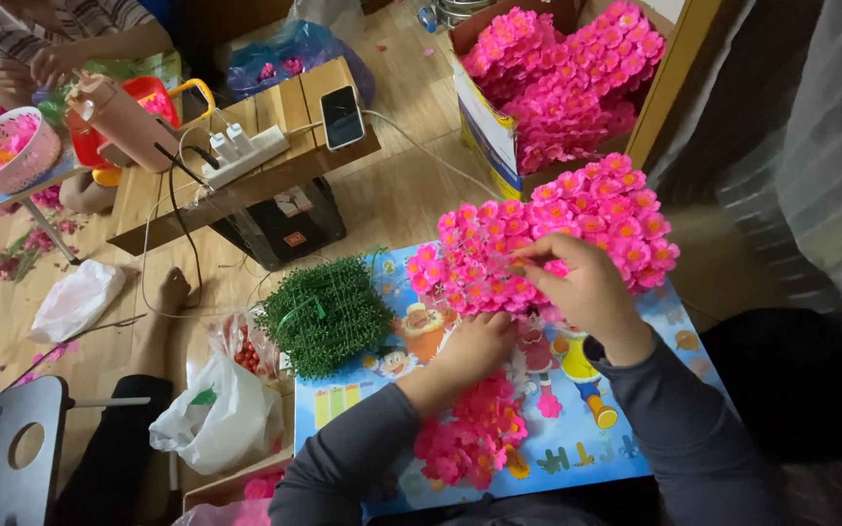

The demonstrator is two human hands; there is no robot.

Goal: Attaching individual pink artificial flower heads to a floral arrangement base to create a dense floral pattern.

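Big flower panel (548,239): dense bright-pink blooms w/ orange centres, sits on cartoon mat (577,438) in front of person. Right hand (582,287) on top, fingers pinched closed on a bloom near panel's middle. Left hand (475,346) at its lower edge, curled, grip can't tell. Loose pink flowers (470,438) below; green grass ball (324,314) to left.

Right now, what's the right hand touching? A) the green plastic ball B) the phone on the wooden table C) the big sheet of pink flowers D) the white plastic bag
C: the right hand has its fingertips pinched on the big sheet of pink flowers, while the green plastic ball sits apart to the left, untouched.
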